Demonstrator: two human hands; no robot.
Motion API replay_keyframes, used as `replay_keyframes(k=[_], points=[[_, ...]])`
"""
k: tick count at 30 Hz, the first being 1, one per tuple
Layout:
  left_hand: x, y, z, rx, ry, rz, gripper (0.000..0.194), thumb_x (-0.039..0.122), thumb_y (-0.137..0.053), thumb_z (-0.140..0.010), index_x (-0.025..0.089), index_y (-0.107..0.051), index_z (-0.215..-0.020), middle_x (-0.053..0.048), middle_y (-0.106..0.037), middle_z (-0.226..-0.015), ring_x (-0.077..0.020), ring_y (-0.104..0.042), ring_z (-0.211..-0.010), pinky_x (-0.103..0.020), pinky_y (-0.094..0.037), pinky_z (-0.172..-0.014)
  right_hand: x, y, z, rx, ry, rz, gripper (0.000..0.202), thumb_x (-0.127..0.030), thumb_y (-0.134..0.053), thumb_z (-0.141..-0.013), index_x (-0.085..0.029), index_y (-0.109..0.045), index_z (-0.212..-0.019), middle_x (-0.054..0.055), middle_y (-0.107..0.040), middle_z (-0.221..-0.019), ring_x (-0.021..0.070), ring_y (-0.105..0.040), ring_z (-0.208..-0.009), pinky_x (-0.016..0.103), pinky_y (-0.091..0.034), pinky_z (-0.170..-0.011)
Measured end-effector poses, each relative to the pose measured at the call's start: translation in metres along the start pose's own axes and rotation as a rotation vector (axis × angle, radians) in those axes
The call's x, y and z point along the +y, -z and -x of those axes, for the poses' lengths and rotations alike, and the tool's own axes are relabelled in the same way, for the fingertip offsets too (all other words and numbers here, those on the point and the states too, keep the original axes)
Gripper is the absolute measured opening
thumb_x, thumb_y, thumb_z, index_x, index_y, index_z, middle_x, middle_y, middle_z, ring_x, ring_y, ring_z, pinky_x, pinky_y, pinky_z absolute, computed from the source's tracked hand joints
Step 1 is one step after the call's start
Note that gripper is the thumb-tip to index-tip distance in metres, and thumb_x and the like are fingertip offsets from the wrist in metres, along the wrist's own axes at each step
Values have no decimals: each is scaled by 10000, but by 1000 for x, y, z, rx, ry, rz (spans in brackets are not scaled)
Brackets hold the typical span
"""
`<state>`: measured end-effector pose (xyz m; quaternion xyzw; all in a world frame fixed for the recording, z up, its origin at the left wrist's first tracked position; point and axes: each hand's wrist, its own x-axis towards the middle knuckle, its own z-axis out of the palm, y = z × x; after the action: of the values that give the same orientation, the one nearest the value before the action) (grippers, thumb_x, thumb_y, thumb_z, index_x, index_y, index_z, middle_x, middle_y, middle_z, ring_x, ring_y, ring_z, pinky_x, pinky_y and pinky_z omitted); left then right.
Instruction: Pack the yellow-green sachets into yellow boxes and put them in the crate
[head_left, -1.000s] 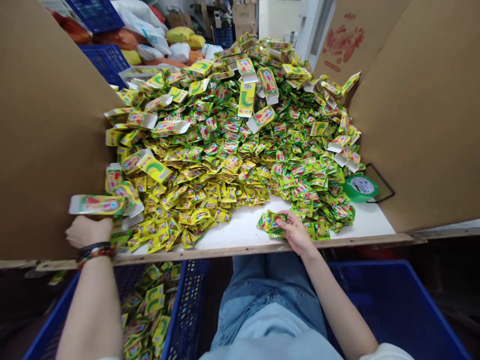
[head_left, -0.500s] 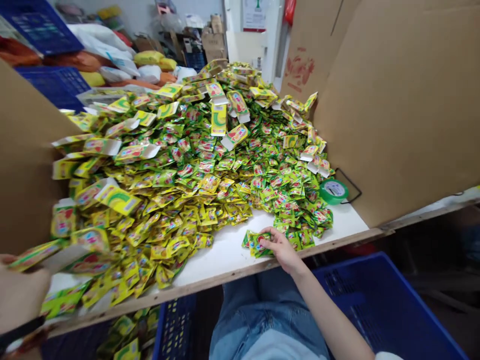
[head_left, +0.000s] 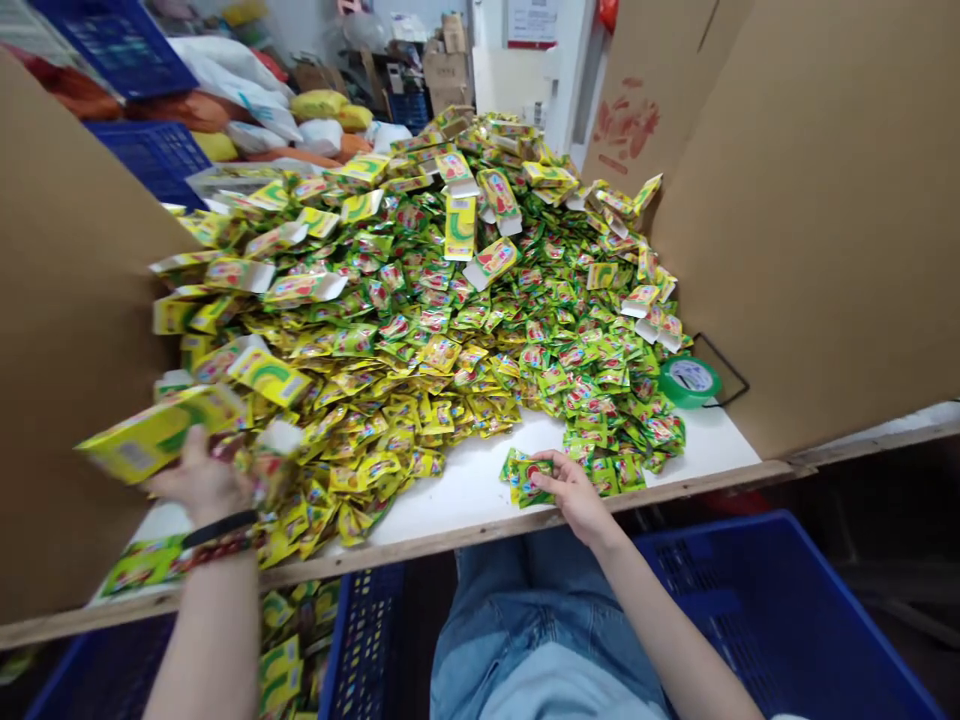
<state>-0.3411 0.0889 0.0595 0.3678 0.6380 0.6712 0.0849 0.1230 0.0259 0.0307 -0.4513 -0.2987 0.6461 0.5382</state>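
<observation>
My left hand (head_left: 199, 485), wearing a dark band and a beaded bracelet, is closed on a small yellow carton (head_left: 154, 435) above the left end of the heap. Motion blurs its fingers in part. Another carton (head_left: 279, 440), also blurred, is just right of that hand. My right hand (head_left: 570, 490) pinches a few green sachets (head_left: 525, 475) low over the white tabletop (head_left: 465, 480) near its front edge. Yellow sachets (head_left: 367, 470) are heaped left of centre, and green sachets (head_left: 592, 390) lie to the right. Several open cartons (head_left: 270, 375) rest on the heap.
Cardboard walls (head_left: 810, 220) flank the table. At the right lie a green tape roll (head_left: 690, 382) and a bent black wire (head_left: 739, 375). A blue crate (head_left: 780, 610) stands below right; another blue crate (head_left: 367, 630), below left, has cartons beside its wall. Sacks (head_left: 240, 95) are piled behind.
My left hand has moved right and up from the far left edge, with a carton in its grip. My right hand keeps its hold on the green sachets. The view has shifted slightly left.
</observation>
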Motion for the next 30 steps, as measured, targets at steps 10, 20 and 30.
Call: replay_keyframes(k=[10, 20, 30], points=[[106, -116, 90, -772, -135, 301, 386, 391, -851, -613, 171, -617, -828, -49, -691, -1001, -200, -648, -908, -357, -570, -772, -19, -5, 4, 37, -57, -283, 367, -297, -881, -576, -240, -684, -880, -38, -694, -757, 125, -628, -682, 257, -526, -683], [108, -131, 212, -1139, -361, 440, 186, 380, -793, -714, 241, -734, -823, -91, -636, -1026, -207, -662, -890, -364, -580, -773, -53, 3, -4, -118, -238, -240, 353, -203, -869, -580, -203, -684, -880, -44, -691, -695, 96, -622, -583, 203, -495, -547], [103, -126, 188, -1068, -305, 252, 497, 429, -557, -884, 237, -527, -1342, -134, -617, -1285, -279, -613, -1152, -444, -507, -967, -67, 2, -5, 4, 139, 109, 302, -281, -862, -576, -204, -704, -822, -36, -665, -672, 111, -587, -588, 245, -518, -584]])
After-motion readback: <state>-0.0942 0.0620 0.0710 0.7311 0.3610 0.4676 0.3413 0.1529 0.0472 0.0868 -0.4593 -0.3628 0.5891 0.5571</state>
